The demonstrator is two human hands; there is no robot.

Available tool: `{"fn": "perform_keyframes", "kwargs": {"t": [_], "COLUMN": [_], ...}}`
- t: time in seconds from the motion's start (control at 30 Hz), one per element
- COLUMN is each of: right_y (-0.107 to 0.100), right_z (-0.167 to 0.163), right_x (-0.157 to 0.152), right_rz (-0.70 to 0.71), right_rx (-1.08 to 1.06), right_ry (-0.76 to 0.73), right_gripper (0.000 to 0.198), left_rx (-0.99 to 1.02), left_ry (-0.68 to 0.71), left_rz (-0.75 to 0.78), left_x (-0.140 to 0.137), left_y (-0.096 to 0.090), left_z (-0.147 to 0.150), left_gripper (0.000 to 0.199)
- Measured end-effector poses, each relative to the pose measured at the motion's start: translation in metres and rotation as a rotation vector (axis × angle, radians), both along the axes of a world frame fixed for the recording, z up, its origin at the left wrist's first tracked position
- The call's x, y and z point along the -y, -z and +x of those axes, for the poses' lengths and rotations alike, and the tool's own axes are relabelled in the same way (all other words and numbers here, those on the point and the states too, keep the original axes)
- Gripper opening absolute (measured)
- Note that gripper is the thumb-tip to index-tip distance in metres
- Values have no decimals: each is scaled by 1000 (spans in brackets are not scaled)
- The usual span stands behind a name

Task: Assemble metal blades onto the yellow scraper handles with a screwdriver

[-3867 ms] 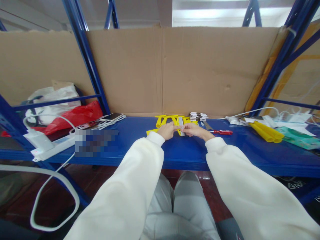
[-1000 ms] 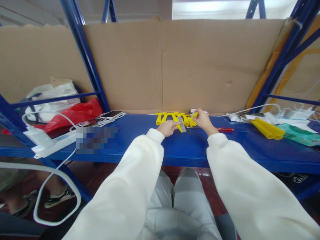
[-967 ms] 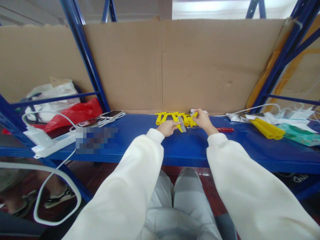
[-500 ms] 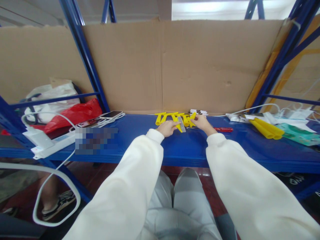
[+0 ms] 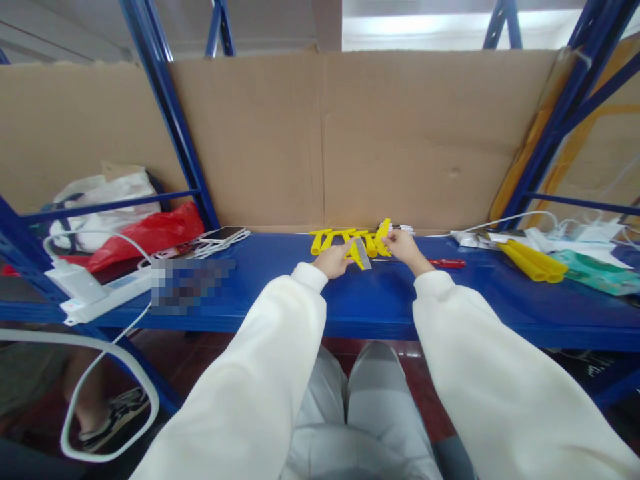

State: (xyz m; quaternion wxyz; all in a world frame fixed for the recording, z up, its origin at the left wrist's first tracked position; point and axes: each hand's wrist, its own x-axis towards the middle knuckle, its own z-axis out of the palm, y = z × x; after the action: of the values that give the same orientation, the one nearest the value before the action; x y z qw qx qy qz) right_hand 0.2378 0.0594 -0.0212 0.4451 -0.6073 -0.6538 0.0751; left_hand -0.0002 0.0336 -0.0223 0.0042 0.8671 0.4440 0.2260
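My left hand (image 5: 334,260) is closed around a yellow-handled scraper with a flat greyish blade (image 5: 363,255) that points to the right. In my right hand (image 5: 403,246), the fingers pinch a yellow plastic piece (image 5: 383,231) standing up close to the blade. Just behind my hands, several yellow T-shaped handles (image 5: 316,244) lie in a row against the cardboard. Small white and black pieces (image 5: 407,229) are partly hidden behind my right hand. A red-handled screwdriver (image 5: 449,263) lies by my right wrist, its shaft partly covered.
The blue shelf (image 5: 280,287) backs onto a cardboard panel (image 5: 250,147). To the right lie yellow tubes (image 5: 533,260) and a green packet (image 5: 595,270). A power strip (image 5: 107,297), phone (image 5: 225,233), cables and red bag (image 5: 150,233) are left. A person's foot shows below left.
The yellow piece in my right hand has been raised and turned more upright. My left hand and the scraper stay nearly in place. The view has shifted slightly.
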Motion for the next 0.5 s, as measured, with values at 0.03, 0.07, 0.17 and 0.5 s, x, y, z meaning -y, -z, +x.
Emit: {"fn": "perform_keyframes", "kwargs": {"t": [0.03, 0.07, 0.17, 0.5], "right_y": [-1, -3, -9, -15], "right_z": [-1, -3, -9, -31], "right_x": [0, 1, 8, 37], "right_rz": [19, 32, 10, -155], "right_rx": [-55, -113, -271, -204], "right_ry": [-32, -71, -196, -427], "right_gripper": [30, 33, 41, 45], "left_rx": [-13, -23, 15, 78], "left_ry": [-8, -16, -34, 6], "left_rz": [-25, -50, -79, -110], "left_x": [1, 1, 3, 2], "left_y": [-1, -2, -4, -5], "left_z": [0, 1, 1, 0], "left_gripper": [68, 67, 62, 43]}}
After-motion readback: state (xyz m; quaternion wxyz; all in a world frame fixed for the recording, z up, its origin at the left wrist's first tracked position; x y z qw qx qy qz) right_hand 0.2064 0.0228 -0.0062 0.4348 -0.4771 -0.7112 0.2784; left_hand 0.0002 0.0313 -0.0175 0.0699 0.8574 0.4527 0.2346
